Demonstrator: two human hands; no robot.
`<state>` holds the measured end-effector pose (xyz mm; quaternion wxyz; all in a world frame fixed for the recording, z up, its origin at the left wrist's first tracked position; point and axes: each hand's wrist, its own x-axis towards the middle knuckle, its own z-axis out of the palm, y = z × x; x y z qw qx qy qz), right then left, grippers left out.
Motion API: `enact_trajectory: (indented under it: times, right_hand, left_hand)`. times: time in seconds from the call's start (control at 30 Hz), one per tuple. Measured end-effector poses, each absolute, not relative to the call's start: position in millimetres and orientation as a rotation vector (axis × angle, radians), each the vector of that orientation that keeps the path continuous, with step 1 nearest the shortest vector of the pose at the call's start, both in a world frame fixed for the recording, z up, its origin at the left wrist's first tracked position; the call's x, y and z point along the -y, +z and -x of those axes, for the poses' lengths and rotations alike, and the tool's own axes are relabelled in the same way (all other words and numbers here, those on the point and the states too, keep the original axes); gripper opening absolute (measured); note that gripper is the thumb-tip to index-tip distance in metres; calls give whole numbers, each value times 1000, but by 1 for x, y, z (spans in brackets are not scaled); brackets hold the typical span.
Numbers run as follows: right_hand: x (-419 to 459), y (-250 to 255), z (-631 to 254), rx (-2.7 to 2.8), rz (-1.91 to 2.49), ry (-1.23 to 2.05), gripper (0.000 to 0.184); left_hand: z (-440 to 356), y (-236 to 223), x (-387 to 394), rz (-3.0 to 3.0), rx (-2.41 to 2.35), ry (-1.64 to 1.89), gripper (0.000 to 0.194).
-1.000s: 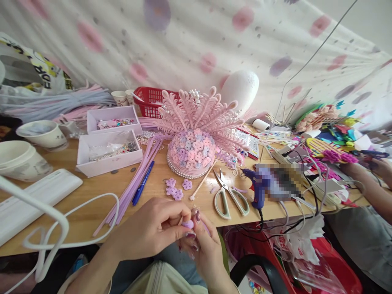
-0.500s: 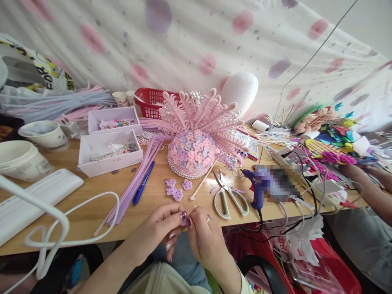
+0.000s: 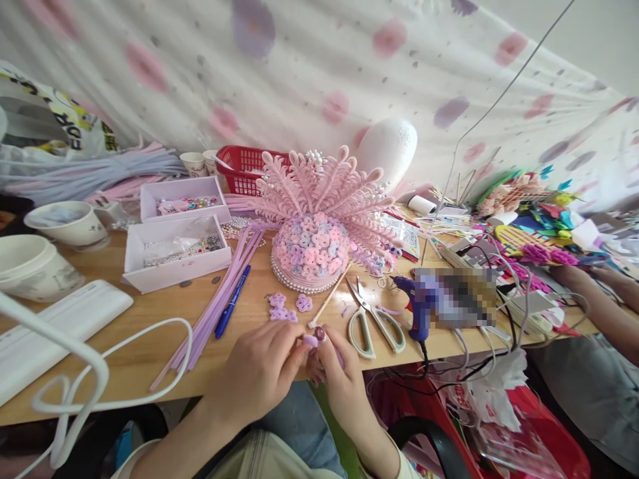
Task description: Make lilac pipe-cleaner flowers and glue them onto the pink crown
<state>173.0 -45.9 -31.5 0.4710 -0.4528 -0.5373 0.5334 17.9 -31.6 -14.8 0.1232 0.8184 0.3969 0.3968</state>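
My left hand [image 3: 264, 362] and my right hand [image 3: 340, 372] meet at the table's front edge, fingers pinched together. Between the fingertips a small curled piece of purple pipe cleaner [image 3: 309, 340] shows; much of it is hidden by the fingers. Just beyond lie several purple pipe-cleaner flowers [image 3: 282, 308] and a thin wooden stick [image 3: 330, 297] with a whitish tip. Behind them stands a dome [image 3: 312, 246] covered in pink, lilac and blue fuzzy flowers, ringed with pearls and topped by pink feather-like fronds [image 3: 319, 179]. Scissors [image 3: 375, 319] lie partly open right of my hands.
A purple glue gun [image 3: 419, 309] stands right of the scissors, its cord hanging over the edge. Purple pipe cleaners [image 3: 210, 306], a blue pen [image 3: 232, 301] and white bead boxes [image 3: 174, 256] lie left. A white cable [image 3: 150, 326] loops at front left. Another person's arms [image 3: 589, 299] reach in at right.
Both hands have shifted slightly right and turned. The left fingers are now more curled, and the pinched purple pipe cleaner sits a little higher and further right.
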Motion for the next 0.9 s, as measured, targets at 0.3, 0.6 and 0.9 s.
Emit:
enact_trajectory:
  times: [0.3, 0.6, 0.9]
  right_hand:
    - [50, -37, -179, 1803, 1099, 529, 25]
    - [42, -38, -166, 812, 1024, 1819, 53]
    - [51, -11, -206, 1781, 1182, 701, 30]
  left_hand:
    - [-26, -14, 44, -1381, -935, 815, 29]
    - [-20, -31, 30, -2600, -1106, 1168, 22]
    - [-9, -5, 35, -2192, -1188, 1125, 12]
